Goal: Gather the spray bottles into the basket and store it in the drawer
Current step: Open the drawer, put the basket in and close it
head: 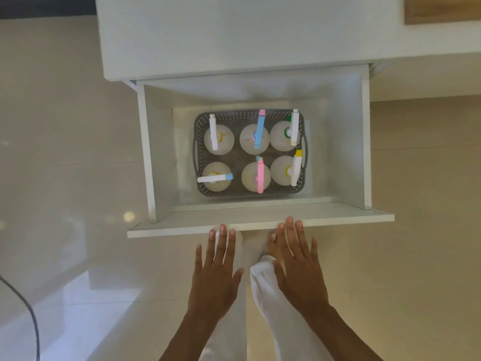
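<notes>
A grey perforated basket (pixel 198 142) stands on the floor of a white pulled-out drawer (pixel 260 225). Several translucent spray bottles stand upright in it in two rows, with white, blue, pink and yellow trigger heads; one has a pink head (pixel 260 175), another a blue head (pixel 259 131). My left hand (pixel 217 272) and my right hand (pixel 299 267) are flat, fingers spread, just in front of the drawer's front panel. The fingertips of both reach its near edge. Neither hand holds anything.
The drawer sticks out of a white cabinet (pixel 234 35) above a glossy beige tiled floor (pixel 65 152). My white-trousered legs (pixel 276 303) and a bare foot show below the hands. A dark cable (pixel 31 313) curves at the lower left.
</notes>
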Motion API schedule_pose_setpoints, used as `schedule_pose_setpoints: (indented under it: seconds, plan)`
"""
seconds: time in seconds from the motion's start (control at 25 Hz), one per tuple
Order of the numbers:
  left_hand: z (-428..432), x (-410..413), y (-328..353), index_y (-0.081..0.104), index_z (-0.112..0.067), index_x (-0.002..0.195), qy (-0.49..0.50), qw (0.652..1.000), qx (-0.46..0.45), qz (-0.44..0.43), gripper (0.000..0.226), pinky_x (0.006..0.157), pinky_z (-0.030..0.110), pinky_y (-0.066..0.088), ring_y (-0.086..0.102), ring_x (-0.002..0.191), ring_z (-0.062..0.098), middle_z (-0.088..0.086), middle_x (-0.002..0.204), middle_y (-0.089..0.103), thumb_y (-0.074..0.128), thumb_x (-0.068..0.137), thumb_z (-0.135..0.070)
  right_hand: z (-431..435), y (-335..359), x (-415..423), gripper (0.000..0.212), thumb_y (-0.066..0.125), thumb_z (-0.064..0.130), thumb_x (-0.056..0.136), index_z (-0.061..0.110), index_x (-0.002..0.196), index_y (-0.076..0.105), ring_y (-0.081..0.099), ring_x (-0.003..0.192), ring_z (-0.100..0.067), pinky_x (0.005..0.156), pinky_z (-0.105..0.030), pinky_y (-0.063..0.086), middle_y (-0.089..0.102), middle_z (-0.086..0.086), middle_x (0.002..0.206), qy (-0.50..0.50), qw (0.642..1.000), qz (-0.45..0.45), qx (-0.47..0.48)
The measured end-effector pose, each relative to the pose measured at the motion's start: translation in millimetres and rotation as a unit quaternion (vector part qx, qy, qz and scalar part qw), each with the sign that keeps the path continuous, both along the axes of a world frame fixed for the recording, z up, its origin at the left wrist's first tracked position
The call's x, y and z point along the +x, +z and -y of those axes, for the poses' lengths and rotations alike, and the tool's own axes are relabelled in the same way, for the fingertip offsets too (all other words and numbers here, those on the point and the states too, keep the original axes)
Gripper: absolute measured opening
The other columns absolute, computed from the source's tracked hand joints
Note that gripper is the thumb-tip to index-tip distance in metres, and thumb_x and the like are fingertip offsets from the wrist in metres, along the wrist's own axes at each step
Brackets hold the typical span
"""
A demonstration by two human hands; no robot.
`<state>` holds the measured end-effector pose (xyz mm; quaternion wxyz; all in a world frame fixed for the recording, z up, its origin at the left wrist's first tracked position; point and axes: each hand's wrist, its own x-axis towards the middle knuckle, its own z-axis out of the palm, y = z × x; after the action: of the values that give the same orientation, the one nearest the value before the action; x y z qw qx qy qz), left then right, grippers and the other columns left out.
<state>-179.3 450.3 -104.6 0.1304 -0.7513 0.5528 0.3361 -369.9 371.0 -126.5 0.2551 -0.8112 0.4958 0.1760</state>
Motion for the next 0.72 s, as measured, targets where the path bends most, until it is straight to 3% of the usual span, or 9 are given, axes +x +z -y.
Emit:
schedule_pose_setpoints:
  seconds: [0.16, 0.4, 0.56, 0.72]
  plan:
    - [20, 9, 0, 0.020, -0.014, 0.156, -0.006, 1.000, -0.011, -0.002, 0.079, 0.114, 0.059, 0.033, 0.016, 0.150, 0.036, 0.013, 0.164, 0.013, 0.050, 0.093, -0.052, 20, -5, 8, 0.084, 0.065, 0.018, 0.088, 0.013, 0.159, 0.021, 0.010, 0.156, -0.031, 0.120, -0.059, 0.025, 0.012, -0.011, 0.168, -0.002, 1.000, -0.002, -0.019]
    - [64, 24, -1, -0.008, -0.017, 0.157, 0.003, 1.000, -0.004, -0.002, 0.087, 0.121, 0.054, 0.011, -0.014, 0.151, 0.033, 0.009, 0.164, -0.018, 0.044, 0.096, -0.051, 63, -4, 33, 0.088, 0.068, 0.019, 0.086, 0.015, 0.159, 0.019, 0.011, 0.156, -0.032, 0.119, -0.060, 0.026, 0.013, -0.010, 0.168, -0.006, 0.999, -0.003, -0.038]
    - [98, 44, 0, -0.014, -0.017, 0.156, -0.003, 1.000, -0.007, -0.003, 0.089, 0.123, 0.056, 0.010, -0.017, 0.151, 0.032, 0.009, 0.164, -0.022, 0.046, 0.093, -0.038, 97, 3, 54, 0.100, 0.071, 0.015, 0.078, 0.017, 0.158, 0.011, 0.007, 0.155, -0.033, 0.120, -0.061, 0.022, 0.011, -0.011, 0.168, -0.009, 0.999, -0.005, -0.030]
    - [134, 59, 1, -0.015, -0.015, 0.155, 0.005, 1.000, -0.019, -0.002, 0.094, 0.122, 0.059, 0.005, -0.018, 0.151, 0.032, 0.009, 0.164, -0.022, 0.050, 0.087, -0.021, 135, 5, 73, 0.096, 0.056, -0.001, 0.075, 0.018, 0.156, 0.010, 0.004, 0.155, -0.033, 0.120, -0.063, 0.019, 0.007, -0.009, 0.167, -0.021, 0.999, 0.012, -0.032]
